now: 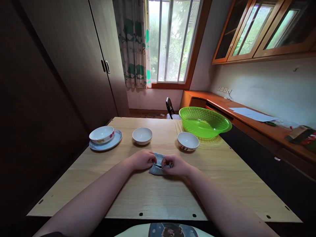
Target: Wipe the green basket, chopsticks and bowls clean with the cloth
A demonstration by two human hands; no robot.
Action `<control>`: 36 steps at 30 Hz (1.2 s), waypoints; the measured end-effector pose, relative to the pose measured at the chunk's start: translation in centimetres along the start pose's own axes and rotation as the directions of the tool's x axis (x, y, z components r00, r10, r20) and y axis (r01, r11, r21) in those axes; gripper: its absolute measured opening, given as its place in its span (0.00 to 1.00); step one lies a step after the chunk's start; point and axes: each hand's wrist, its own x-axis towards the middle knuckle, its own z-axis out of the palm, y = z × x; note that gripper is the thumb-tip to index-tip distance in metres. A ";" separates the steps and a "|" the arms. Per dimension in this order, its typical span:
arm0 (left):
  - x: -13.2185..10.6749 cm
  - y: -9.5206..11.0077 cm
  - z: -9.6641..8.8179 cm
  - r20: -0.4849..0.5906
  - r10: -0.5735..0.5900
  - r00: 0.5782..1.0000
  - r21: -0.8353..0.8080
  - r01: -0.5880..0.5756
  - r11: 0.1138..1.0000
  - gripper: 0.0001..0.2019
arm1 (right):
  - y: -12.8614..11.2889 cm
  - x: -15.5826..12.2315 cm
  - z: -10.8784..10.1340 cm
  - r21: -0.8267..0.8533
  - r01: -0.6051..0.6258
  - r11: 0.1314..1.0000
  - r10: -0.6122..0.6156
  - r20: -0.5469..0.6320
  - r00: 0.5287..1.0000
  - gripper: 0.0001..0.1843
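A grey-blue textured cloth [158, 170], partly folded, lies on the wooden table in front of me. My left hand [144, 159] has its fingers curled on the cloth's left side. At the right side of the cloth, my right hand [175, 165] pinches its edge between thumb and fingers. Just beyond the hands stand two small white bowls, one bowl [142, 135] in the middle and a patterned bowl [188, 141] to the right. Parts of the cloth are hidden under both hands.
On the left, a floral bowl [101, 135] rests on a plate [118, 140]. A green plastic basket [204, 123] stands at the table's back right, with chopsticks [177, 127] beside it. Dark wardrobes line the left; a desk [247, 115] runs along the right wall.
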 end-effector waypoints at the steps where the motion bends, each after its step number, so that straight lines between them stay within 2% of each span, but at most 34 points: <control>1: 0.0 0.0 0.0 -0.004 -0.006 1.000 0.003 0.006 1.000 0.09 | 0.0 0.0 0.0 -0.001 0.003 1.000 -0.003 0.001 1.000 0.04; 6: 0.1 0.4 -0.1 -0.023 -0.012 1.000 -0.061 0.011 0.998 0.09 | 0.0 -0.1 -0.1 0.004 -0.014 1.000 0.014 -0.009 1.000 0.05; 9: -0.1 0.7 -0.6 0.057 -0.058 0.997 -0.144 0.066 0.987 0.08 | 0.1 -0.1 0.0 0.020 -0.024 0.999 0.025 -0.018 1.000 0.06; 12: -0.3 0.8 -1.0 0.148 -0.128 0.981 -0.307 0.169 0.937 0.15 | 0.4 0.0 0.1 0.027 -0.040 0.999 0.042 -0.071 0.997 0.06; 15: -0.3 0.7 -0.9 0.169 -0.169 0.971 -0.405 0.225 0.886 0.17 | 0.8 0.3 0.0 0.005 -0.057 0.998 0.057 -0.155 0.986 0.04; 19: 0.1 0.5 0.1 0.030 -0.267 0.963 -0.346 0.260 0.901 0.18 | 1.1 0.7 -0.4 -0.097 -0.143 0.985 0.108 -0.299 0.948 0.05; 24: 0.8 0.3 1.2 -0.163 -0.379 0.911 -0.295 0.322 0.900 0.18 | 1.4 1.0 -0.6 -0.220 -0.265 0.939 0.164 -0.390 0.906 0.05; 29: 0.9 0.5 1.4 -0.249 -0.310 0.918 -0.150 0.279 0.948 0.17 | 1.7 1.1 -0.6 -0.301 -0.334 0.893 0.205 -0.390 0.898 0.05; 33: 0.7 0.2 1.5 -0.210 -0.209 0.955 -0.045 0.204 0.978 0.19 | 1.6 1.1 -0.7 -0.363 -0.363 0.859 0.237 -0.347 0.907 0.06; 36: 0.6 0.0 1.5 -0.163 -0.147 0.976 -0.028 0.144 0.989 0.18 | 1.3 1.0 -0.7 -0.382 -0.352 0.855 0.238 -0.314 0.919 0.08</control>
